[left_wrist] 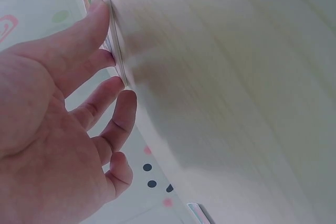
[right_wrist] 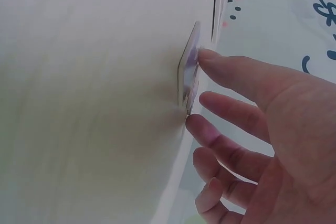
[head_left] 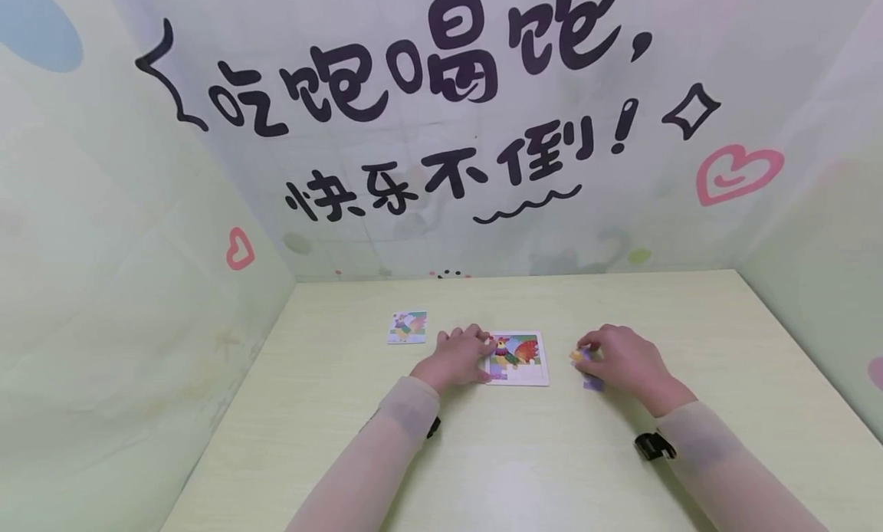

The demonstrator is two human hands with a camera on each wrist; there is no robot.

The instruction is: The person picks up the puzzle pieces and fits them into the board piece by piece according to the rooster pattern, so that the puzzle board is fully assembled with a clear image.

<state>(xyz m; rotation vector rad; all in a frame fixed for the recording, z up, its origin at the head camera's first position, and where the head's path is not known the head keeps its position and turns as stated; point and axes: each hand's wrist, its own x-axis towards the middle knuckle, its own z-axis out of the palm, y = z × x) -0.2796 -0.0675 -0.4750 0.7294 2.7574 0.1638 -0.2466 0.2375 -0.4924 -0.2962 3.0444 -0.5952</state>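
Observation:
A framed jigsaw puzzle board (head_left: 527,376) lies mid-table; a colourful rooster fills its upper part, and pale bare frame shows at the lower right. My left hand (head_left: 457,358) rests on its left side. In the left wrist view the thumb (left_wrist: 94,22) presses the board's face and the fingers touch its edge. To the right of the board, my right hand (head_left: 624,363) has thumb and fingers at small puzzle pieces, one yellowish (head_left: 576,356) and one purple (head_left: 592,382). The right wrist view has the thumb on a thin purple puzzle piece (right_wrist: 189,69); the fingertips partly cover another piece.
A small square rooster picture card (head_left: 407,328) lies to the left, behind the left hand. The pale wooden table (head_left: 510,455) meets a printed fabric wall (head_left: 441,241) at the back and on both sides. Dark wrist straps (head_left: 654,446) show at the sleeves.

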